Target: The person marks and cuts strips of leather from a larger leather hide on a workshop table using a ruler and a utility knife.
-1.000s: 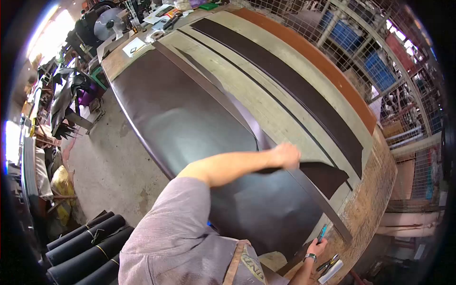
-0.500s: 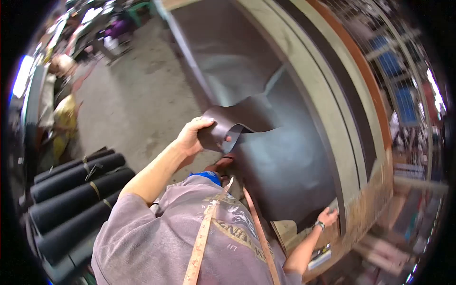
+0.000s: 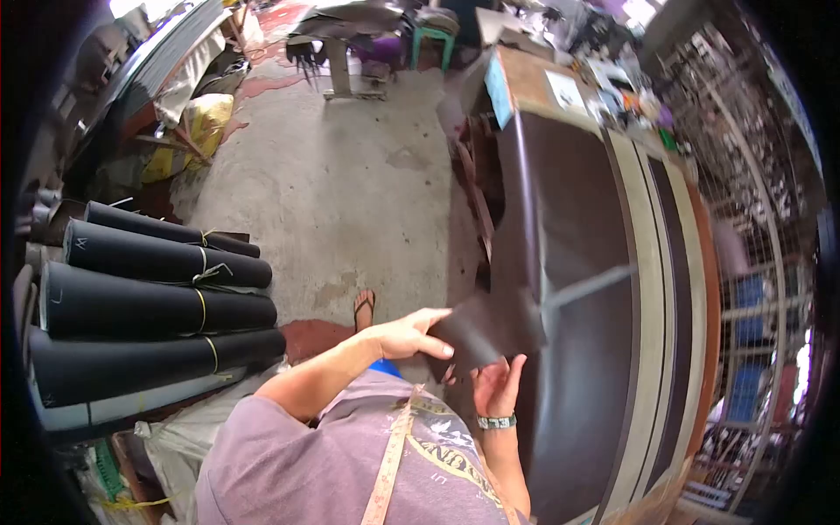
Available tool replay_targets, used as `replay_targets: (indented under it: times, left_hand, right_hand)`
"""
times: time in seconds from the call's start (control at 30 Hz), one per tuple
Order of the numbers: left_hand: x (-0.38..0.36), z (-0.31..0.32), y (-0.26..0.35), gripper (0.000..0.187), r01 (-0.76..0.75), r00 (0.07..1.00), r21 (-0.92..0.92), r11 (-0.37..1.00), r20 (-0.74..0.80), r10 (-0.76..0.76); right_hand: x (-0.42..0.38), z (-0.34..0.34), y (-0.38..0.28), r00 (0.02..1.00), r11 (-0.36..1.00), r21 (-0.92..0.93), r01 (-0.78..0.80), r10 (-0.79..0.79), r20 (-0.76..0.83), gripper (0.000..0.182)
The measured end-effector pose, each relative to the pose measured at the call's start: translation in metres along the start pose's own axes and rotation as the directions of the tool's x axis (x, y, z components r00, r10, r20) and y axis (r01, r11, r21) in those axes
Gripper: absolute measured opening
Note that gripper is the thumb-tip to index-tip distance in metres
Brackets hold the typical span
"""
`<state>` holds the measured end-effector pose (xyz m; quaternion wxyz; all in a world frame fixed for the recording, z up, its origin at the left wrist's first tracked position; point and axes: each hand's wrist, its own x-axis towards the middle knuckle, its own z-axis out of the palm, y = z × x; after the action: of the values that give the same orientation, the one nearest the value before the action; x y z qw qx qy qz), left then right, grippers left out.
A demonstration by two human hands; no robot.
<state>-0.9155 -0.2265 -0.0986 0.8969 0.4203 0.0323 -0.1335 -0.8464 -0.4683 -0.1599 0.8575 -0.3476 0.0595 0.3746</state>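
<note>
My left hand (image 3: pixel 413 336) grips a dark brown piece of leather-like sheet (image 3: pixel 490 331) at its left end, with the thumb on top and the fingers partly hidden beneath. The loose piece hangs bent in front of my body and overlaps the table edge in this view. Just under its lower edge is my right hand (image 3: pixel 497 389), palm turned up, thumb apart from the fingers, a watch on the wrist. Beside it, a large dark brown sheet (image 3: pixel 573 394) covers the table and drapes over its near edge.
A pale strip (image 3: pixel 595 284) crosses the big sheet. Several black rolls (image 3: pixel 166 306) tied with string are stacked at the left. Concrete floor (image 3: pixel 324 192) runs ahead, with a green stool (image 3: pixel 433 44) farther off. Wire mesh racks (image 3: pixel 744 219) stand beyond the table at right.
My right hand has left the table's near corner and come up beside the loose piece. My left hand still holds that piece, now less curled. The view has turned left, showing more of the rolls.
</note>
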Motion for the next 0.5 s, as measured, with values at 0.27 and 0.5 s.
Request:
replay_targets:
  times: [0.27,0.5]
  left_hand:
    - [-0.057,-0.158,0.131,0.047,0.085,0.993,0.043,0.995,-0.081,-0.082]
    - [-0.087,-0.278,0.194,0.031,0.125,0.992,0.22,0.967,-0.048,-0.118]
  right_hand:
    - [0.189,0.178,0.054,0.935,0.949,-0.007,-0.317,0.311,-0.172,0.041]
    - [0.335,0.306,0.057,0.961,0.971,0.004,-0.239,0.237,-0.145,0.036]
